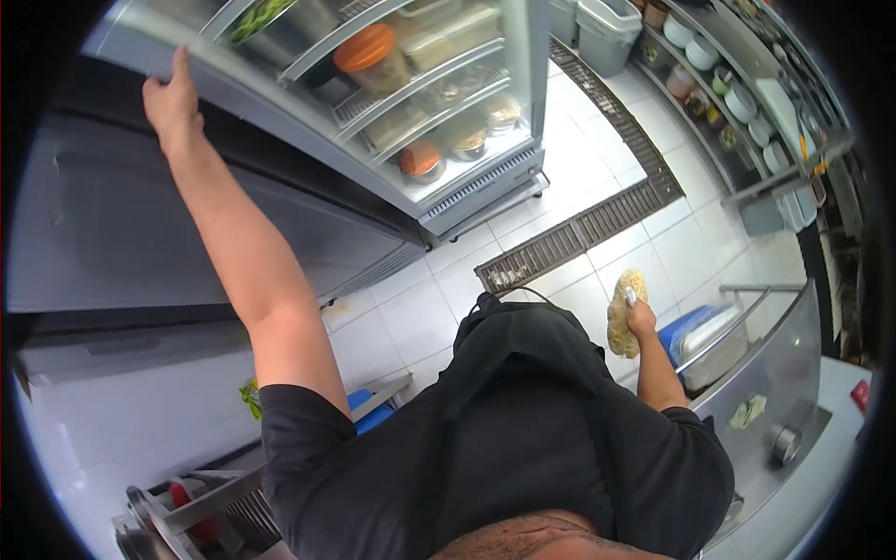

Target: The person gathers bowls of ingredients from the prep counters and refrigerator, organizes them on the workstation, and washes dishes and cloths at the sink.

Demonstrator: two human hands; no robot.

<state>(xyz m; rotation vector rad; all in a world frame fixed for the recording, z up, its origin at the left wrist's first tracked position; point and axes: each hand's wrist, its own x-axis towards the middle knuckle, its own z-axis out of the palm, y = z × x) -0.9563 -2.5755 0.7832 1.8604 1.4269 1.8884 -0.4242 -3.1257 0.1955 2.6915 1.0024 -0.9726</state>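
Observation:
My left hand (175, 105) is raised at the upper left, against the edge of the glass-door fridge (280, 140), its thumb or a finger pointing up. Whether it grips the door edge is hard to tell. My right hand (640, 317) is low at the right, closed on the gathered top of a clear bag (623, 322) of pale yellow food. Behind the fridge glass are shelves with an orange-lidded container (366, 49), another orange-topped tub (420, 159) and metal bowls (469, 142).
A grey closed fridge (187, 224) stands at the left. Floor grates (583, 231) cross the white tiles. Shelves with bowls (705, 54) and grey bins (607, 37) are at the upper right. A steel counter (793, 373) with a metal cup (786, 443) is at the right.

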